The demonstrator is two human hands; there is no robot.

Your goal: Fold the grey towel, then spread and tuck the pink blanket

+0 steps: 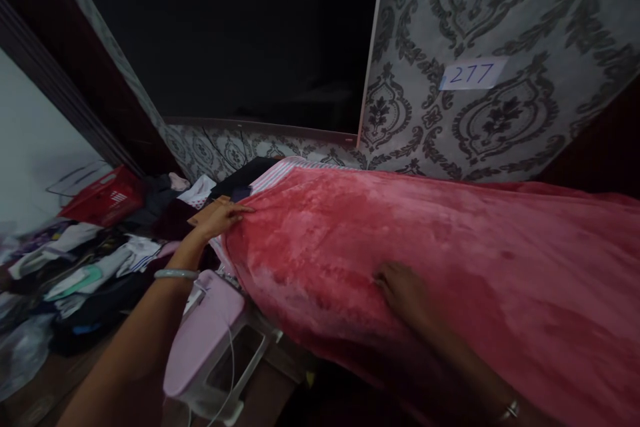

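Observation:
A plush red blanket (320, 233) spreads from the middle of the head view to the right edge, its near side hanging down. Its left corner is pinched in the fingers of my left hand (225, 215), and small folds run from the fingertips. Further right, my right hand (403, 287) rests low on the blanket with its fingers curled in against the cloth; motion and dim light blur the fingertips. A striped cloth (280, 172) shows from under the blanket's far left edge. Just behind my left hand lies a brown cardboard-like piece (200, 212).
Below my left arm stands a pale plastic box with a pink lid (205, 333), a white cord across it. Heaped clothes (100, 267) and a red basket (107, 197) lie at left. Behind are a large dark screen (250, 33) and a wall label reading 277 (474, 73).

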